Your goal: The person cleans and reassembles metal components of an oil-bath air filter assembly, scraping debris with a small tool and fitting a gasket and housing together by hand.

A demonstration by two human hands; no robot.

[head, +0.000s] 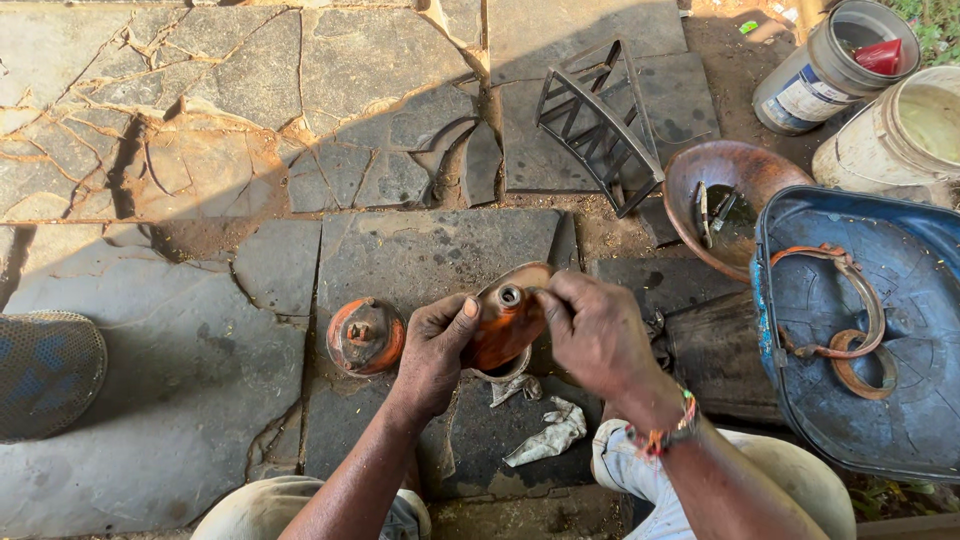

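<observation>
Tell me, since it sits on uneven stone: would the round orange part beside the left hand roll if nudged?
The round orange part probably stays put: it seems to rest on a broad flat face. It looks like metal, so likely heavy and stiff. Its dusty coating may smear.

A rust-orange metal part point(505, 325) sits between 2 hands point(432, 352), the right one above a wristband point(668, 432) beaded in red, green and orange, with a second rust-orange part point(365, 336) just left on grey, crack-veined stone paving point(200, 120) dusted red-brown. On the right, a blue tub point(900, 330) holds orange-brown rings point(850, 320), beside a rusty brown bowl point(700, 175), while far right stand a grey-and-white bucket point(810, 90) with a red object point(882, 55) inside and a cream-white bucket point(900, 140). A dark grey metal frame point(600, 120) lies far centre, a white rag point(552, 432) near, and a dark, blue-flecked mesh point(45, 370) at left.
</observation>
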